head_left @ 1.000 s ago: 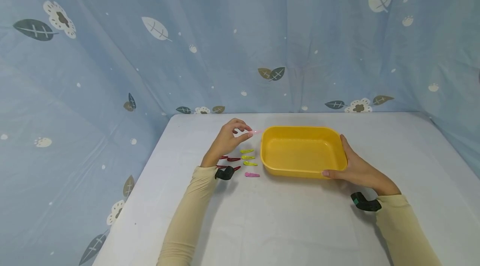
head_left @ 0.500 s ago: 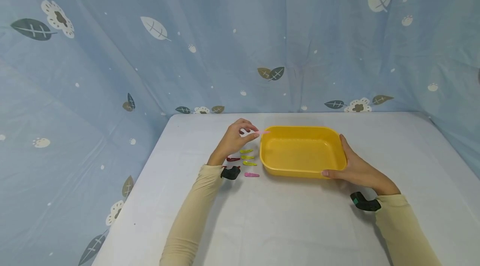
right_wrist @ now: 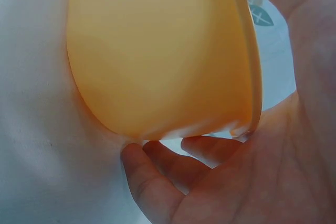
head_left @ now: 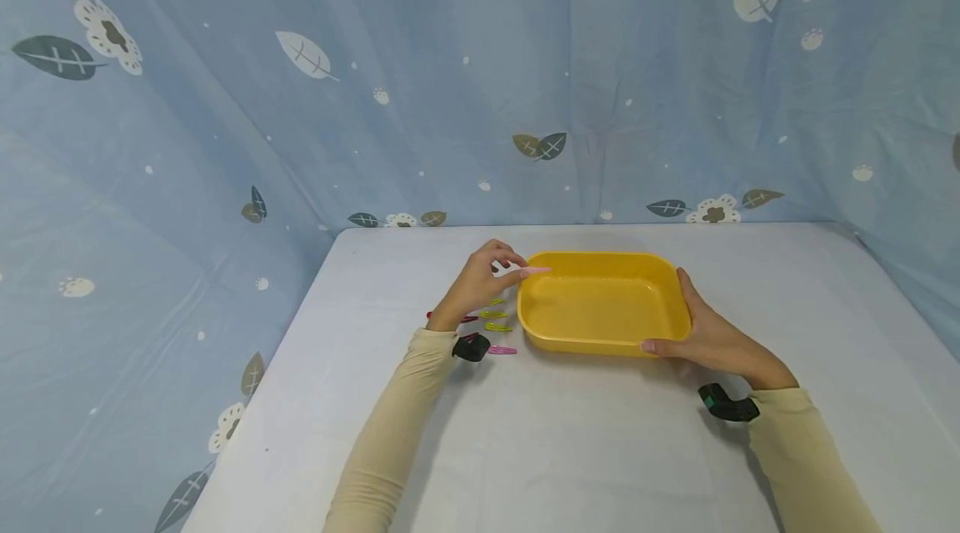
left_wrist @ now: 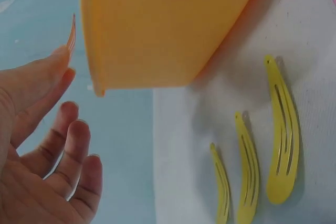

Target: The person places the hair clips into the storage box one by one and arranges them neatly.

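Near the head frame's centre, the left hand (head_left: 486,279) pinches a pale pink snap hair clip (head_left: 538,269) at the upper-left rim of a yellow plastic basin (head_left: 592,345). Right of centre, the right hand (head_left: 708,337) grips the basin's right end. Three yellow snap hair clips (left_wrist: 284,140) lie at the left wrist view's lower right.

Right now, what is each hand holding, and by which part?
The left hand pinches a pale pink clip by one end; the right hand grips the yellow basin by its right end.
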A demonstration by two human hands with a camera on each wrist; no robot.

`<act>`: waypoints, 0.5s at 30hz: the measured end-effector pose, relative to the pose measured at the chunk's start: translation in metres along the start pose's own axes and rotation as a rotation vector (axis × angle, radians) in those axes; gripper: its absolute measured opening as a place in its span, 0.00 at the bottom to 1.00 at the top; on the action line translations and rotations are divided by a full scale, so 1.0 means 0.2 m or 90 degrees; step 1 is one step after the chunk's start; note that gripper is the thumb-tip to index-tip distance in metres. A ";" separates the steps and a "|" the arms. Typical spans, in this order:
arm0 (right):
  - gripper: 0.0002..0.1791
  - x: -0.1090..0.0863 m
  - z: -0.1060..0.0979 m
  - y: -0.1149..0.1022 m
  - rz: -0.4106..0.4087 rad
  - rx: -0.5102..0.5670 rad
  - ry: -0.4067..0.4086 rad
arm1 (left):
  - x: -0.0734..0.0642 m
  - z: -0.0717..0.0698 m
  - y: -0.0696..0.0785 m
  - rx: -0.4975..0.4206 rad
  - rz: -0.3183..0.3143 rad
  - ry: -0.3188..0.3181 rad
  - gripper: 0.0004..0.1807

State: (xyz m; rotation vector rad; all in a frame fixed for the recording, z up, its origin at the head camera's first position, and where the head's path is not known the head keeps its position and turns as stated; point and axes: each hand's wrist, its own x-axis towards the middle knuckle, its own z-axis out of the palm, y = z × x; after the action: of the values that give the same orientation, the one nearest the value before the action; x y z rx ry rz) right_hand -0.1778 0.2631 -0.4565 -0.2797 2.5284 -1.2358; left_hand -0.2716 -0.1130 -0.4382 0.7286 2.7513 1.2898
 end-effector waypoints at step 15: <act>0.75 0.01 0.00 0.01 -0.006 -0.013 0.004 | 0.03 0.07 0.01 0.013 -0.003 -0.015 0.12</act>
State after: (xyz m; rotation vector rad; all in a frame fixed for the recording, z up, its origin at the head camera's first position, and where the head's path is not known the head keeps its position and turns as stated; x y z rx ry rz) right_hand -0.1799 0.2631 -0.4580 -0.2924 2.5490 -1.2174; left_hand -0.2739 -0.0992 -0.4444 0.7325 2.7502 1.2452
